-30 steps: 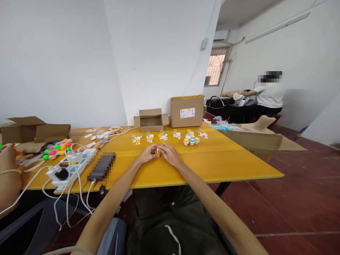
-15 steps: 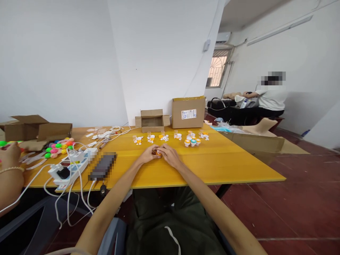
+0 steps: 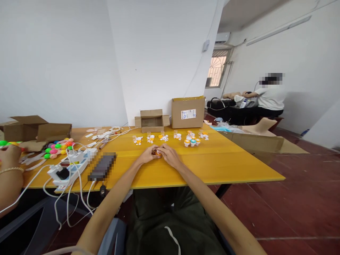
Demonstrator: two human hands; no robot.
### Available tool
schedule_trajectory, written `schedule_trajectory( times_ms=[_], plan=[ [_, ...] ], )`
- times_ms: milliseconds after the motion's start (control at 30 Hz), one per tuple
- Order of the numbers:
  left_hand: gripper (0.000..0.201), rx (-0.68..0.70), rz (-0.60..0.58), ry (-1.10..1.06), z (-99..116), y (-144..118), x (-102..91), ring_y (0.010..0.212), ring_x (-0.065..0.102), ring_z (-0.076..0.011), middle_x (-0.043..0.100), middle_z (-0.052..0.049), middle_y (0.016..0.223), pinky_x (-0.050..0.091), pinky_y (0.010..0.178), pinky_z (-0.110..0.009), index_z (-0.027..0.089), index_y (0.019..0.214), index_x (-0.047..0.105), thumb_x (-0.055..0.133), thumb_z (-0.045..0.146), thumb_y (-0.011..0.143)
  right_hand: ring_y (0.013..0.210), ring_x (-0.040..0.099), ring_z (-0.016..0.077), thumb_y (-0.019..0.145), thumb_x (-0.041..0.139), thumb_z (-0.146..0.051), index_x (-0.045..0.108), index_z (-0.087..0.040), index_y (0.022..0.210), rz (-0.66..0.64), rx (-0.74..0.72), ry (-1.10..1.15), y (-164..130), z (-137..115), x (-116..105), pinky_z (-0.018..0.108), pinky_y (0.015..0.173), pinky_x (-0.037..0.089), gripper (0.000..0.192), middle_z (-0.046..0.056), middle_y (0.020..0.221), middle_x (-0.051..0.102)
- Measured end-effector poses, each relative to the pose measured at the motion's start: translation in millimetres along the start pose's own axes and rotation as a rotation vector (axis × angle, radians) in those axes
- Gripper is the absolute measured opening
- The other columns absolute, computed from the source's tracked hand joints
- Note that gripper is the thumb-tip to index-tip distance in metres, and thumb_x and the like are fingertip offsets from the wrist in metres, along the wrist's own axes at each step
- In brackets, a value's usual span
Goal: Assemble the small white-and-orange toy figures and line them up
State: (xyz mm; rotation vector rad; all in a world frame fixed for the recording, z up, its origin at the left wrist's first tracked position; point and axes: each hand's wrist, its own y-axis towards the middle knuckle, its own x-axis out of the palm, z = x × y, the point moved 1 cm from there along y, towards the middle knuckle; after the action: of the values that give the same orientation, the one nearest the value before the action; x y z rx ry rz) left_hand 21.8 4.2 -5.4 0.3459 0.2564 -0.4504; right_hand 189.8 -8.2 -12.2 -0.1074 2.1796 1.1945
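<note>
My left hand point(image 3: 149, 155) and my right hand point(image 3: 169, 154) meet over the yellow table. Between their closed fingers is a small orange and white plastic piece point(image 3: 158, 153), mostly covered, so its kind does not show. Beyond them, small heaps of orange and white plastic parts point(image 3: 151, 138) lie in a row, some with a clear cup point(image 3: 134, 137) beside them. To the right of my hands stand three small round pieces with white bodies, one with a teal top point(image 3: 193, 142) and the others with orange tops point(image 3: 187, 142).
An open small carton point(image 3: 152, 124) and a larger box point(image 3: 188, 115) stand at the back. On the left are a power strip point(image 3: 86, 159) with cables, a phone point(image 3: 103, 166), colourful plastic pieces point(image 3: 57, 147) and another person's hand point(image 3: 10, 156). Another person point(image 3: 271, 97) sits at far right.
My hands stay together around the small piece, with hardly any visible movement. The view has shifted very slightly.
</note>
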Motion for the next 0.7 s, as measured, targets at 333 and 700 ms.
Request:
schedule_trajectory(
  times_ms=[333, 700],
  plan=[
    [0.039, 0.007, -0.011, 0.013, -1.1, 1.0, -0.3, 0.084, 0.065, -0.0173, 0.071, -0.004, 0.093, 0.052, 0.079, -0.030, 0.017, 0.098, 0.064, 0.083, 0.031, 0.066, 0.081, 0.060, 0.0181, 0.095, 0.052, -0.022, 0.074, -0.028, 0.099, -0.002, -0.015, 0.011, 0.6, -1.9, -0.9, 0.028, 0.072, 0.047, 0.024, 0.005, 0.090, 0.065],
    [0.036, 0.016, -0.012, 0.011, 2.6, 0.4, 0.4, 0.079, 0.063, -0.0160, 0.070, -0.003, 0.087, 0.051, 0.078, -0.030, 0.017, 0.094, 0.063, 0.083, 0.030, 0.066, 0.080, 0.059, 0.0168, 0.095, 0.053, -0.018, 0.074, -0.026, 0.095, 0.001, -0.027, 0.014, 1.7, -3.9, -2.4, 0.026, 0.072, 0.046, 0.022, 0.004, 0.086, 0.064]
  ],
)
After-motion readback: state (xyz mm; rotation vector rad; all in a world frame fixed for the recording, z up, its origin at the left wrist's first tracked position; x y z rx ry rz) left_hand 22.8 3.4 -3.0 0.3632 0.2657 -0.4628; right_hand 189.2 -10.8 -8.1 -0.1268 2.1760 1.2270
